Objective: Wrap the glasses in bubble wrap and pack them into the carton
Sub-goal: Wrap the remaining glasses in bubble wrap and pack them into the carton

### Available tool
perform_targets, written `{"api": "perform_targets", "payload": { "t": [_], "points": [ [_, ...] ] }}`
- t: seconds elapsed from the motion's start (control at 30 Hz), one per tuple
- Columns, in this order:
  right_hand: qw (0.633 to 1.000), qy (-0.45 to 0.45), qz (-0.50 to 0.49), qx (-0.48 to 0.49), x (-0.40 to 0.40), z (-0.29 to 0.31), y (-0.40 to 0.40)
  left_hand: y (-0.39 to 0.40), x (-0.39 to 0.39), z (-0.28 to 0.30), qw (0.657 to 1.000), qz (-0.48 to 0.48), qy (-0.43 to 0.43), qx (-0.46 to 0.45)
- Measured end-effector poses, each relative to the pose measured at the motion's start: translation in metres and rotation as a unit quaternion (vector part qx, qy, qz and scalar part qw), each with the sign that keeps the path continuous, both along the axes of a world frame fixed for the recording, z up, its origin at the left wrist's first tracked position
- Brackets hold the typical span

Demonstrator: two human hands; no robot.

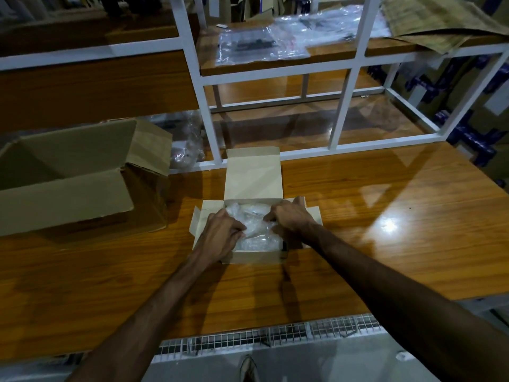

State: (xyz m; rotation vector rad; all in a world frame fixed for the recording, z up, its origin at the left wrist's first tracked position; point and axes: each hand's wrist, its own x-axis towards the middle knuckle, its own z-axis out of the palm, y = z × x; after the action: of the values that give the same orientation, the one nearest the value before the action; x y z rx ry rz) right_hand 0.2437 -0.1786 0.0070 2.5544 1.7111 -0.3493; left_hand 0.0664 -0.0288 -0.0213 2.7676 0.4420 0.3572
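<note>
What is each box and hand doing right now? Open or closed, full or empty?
Small carton: open, lid flap up, bubble wrap inside.
Bubble wrap bundle: in the small carton, held by both hands.
Left hand: fingers curled, gripping the wrap.
Right hand: fingers curled, gripping the wrap.
Big brown box: open, flaps out, looks empty.
Plastic bags: lying flat on the shelf.

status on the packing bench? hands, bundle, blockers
Left hand and right hand both gripping bubble wrap bundle. Bundle inside small carton, lid up. Nothing blocking.
</note>
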Motion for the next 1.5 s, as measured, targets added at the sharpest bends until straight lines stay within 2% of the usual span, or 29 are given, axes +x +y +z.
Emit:
{"api": "perform_targets", "payload": {
  "t": [0.17,0.27,0.33,0.5,0.63,0.7,0.8,0.87,1.07,1.23,1.37,1.5],
  "points": [
    [0.999,-0.044,-0.014,0.006,-0.014,-0.005,0.006,-0.003,0.0,0.0,0.998,0.047,-0.003,-0.038],
    [0.998,-0.055,-0.027,0.004,-0.018,-0.006,0.008,-0.002,-0.003,0.002,0.997,0.059,0.024,-0.043],
    [0.999,-0.041,-0.021,0.007,-0.014,-0.005,0.007,-0.001,-0.008,0.004,0.995,0.06,0.045,-0.064],
    [0.998,0.047,0.001,-0.038,0.001,0.012,-0.001,0.012,-0.021,0.013,0.989,0.061,0.006,-0.133],
    [0.997,0.034,0.033,-0.058,0.005,0.018,-0.004,0.016,-0.016,0.019,0.99,0.062,0.002,-0.127],
    [0.998,0.001,0.039,-0.053,0.002,0.019,0.0,0.01,-0.01,0.021,0.991,0.081,0.036,-0.101],
    [0.997,-0.038,0.048,-0.042,-0.002,0.018,0.005,0.015,-0.003,0.019,0.991,0.102,0.088,0.02],
    [0.997,-0.045,0.046,-0.043,-0.004,0.018,0.006,0.017,0.0,0.017,0.988,0.095,0.111,0.053],
    [0.998,-0.05,0.011,-0.036,-0.009,0.015,0.008,0.01,-0.002,0.012,0.984,0.1,0.104,0.102],
    [1.0,-0.019,-0.016,-0.015,-0.007,0.005,0.001,0.003,-0.023,-0.001,0.985,0.081,0.09,0.123],
    [0.997,0.017,0.017,-0.072,0.002,0.011,-0.009,0.008,-0.04,0.006,0.982,0.05,0.099,0.156],
    [0.994,-0.023,0.05,-0.09,-0.002,0.014,-0.015,0.003,-0.034,0.016,0.972,0.064,0.139,0.176]
  ]
}}
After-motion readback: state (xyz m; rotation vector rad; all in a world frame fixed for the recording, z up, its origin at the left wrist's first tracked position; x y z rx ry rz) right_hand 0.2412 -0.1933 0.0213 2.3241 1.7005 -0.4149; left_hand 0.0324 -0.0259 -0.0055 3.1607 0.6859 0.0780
